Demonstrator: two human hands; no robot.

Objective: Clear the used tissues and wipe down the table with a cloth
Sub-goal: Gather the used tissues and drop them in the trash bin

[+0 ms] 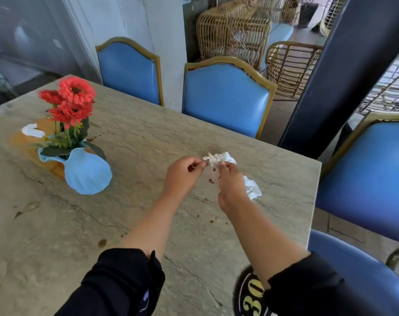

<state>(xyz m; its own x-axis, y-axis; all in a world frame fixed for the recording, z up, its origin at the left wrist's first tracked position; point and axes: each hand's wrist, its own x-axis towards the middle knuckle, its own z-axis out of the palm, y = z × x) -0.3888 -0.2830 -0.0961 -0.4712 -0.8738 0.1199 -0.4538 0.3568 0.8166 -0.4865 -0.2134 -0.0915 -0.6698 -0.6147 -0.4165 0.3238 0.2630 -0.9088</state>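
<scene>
black sleeves lowest in frame, pushed up past both forearms, prob. to keep cloth off the mess. left hand w/ thumb and forefinger pinched on a corner of the stained tissue; right hand curled round that same tissue plus a second crumpled tissue bulging out behind the palm. hands close together, just above the worktop near its right edge, looks like gathering loose ends into one wad so nothing drops on the way to a bin. brown spots on the held tissue; matching brown crumbs and drips scattered on the worktop below, so wiping not yet begun. no cloth in view. another white tissue well apart at far left, lying on a wooden board behind the blue vase w/ red flowers, still to be picked up. blue chairs tucked in along far side and right, out of the way.
</scene>
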